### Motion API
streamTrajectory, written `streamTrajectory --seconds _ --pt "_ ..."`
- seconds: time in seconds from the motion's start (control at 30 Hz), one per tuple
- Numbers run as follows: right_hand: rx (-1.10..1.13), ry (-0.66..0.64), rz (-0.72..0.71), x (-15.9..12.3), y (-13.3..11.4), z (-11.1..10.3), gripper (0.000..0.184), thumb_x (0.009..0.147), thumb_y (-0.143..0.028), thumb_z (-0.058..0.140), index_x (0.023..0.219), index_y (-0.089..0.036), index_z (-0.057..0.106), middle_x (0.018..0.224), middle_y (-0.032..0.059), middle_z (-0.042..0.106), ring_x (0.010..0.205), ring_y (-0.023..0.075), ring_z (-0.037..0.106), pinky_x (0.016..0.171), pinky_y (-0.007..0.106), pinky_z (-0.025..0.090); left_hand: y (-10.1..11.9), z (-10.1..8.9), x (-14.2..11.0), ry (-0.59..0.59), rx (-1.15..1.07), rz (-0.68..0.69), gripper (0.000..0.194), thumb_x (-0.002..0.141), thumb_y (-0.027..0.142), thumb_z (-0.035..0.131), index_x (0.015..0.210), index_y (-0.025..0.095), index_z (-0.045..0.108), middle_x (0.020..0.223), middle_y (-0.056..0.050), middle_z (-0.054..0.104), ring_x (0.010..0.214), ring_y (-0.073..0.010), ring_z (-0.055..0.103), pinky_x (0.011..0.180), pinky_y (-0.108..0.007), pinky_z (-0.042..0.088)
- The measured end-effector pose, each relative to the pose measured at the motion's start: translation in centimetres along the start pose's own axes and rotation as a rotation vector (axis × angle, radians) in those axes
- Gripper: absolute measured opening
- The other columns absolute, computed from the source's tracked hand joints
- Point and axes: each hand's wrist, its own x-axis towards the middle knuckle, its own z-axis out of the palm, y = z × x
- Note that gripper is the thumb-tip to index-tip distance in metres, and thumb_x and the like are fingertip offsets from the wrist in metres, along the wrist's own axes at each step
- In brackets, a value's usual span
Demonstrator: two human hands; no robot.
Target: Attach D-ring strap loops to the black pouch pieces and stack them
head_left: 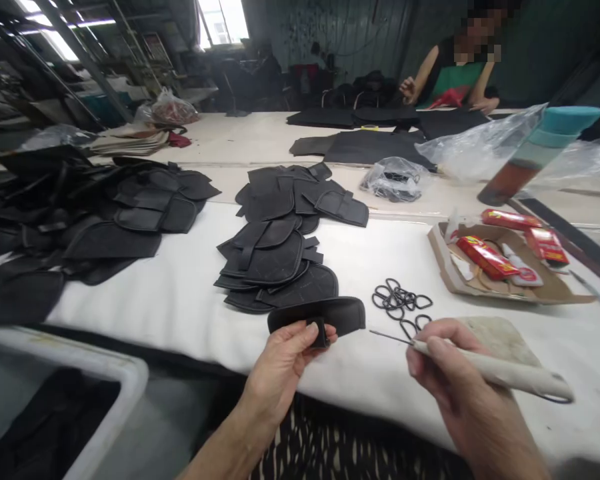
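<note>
My left hand (293,350) pinches a black stitched flap (343,315) by its short strap, just above the table's near edge. In my right hand (455,373) is an awl (505,372) with a pale handle, its thin metal tip pointing left toward the flap but apart from it. Black D-rings (397,300) lie in a loose cluster beyond my right hand. A stack of similar black flaps (275,260) lies just past the flap I hold. Partly covered by my right hand is a worn beige pad (503,340).
A cardboard tray (510,297) holds red boxes and a small glue bottle. Behind it a tumbler (540,157) leans among clear plastic. More black pieces (110,220) pile up at left, above a white bin (135,373). Across the table sits a person (450,80) near dark sheets.
</note>
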Motion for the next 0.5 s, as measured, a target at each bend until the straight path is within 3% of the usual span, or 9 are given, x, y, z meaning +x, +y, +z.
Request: streamTrajectory --seconds 0.17,0.5 --pt "0.032 -0.133 0.037 1.0 1.4 3.2 0.025 0.081 -0.041 0.062 0.071 -0.021 0.052 0.061 -0.0026 0.056 0.049 0.0091 0.039 0.042 0.021 0.028 0.1 -0.3 -0.1 -0.059 0.043 0.008 0.016 0.069 0.024 0.073 0.072 0.009 0.074 0.076 -0.011 0.073 0.076 -0.0171 0.064 0.08 -0.027 0.047" --pt "0.049 -0.172 0.029 1.9 3.0 4.6 0.025 0.083 -0.04 0.059 0.072 -0.02 0.049 0.061 -0.0035 0.058 0.044 0.0067 0.029 0.043 0.022 0.021 -0.1 -1.0 0.2 -0.134 0.043 0.014 0.016 0.074 0.024 0.069 0.077 0.01 0.075 0.079 -0.011 0.073 0.077 -0.0179 0.064 0.08 -0.028 0.046"
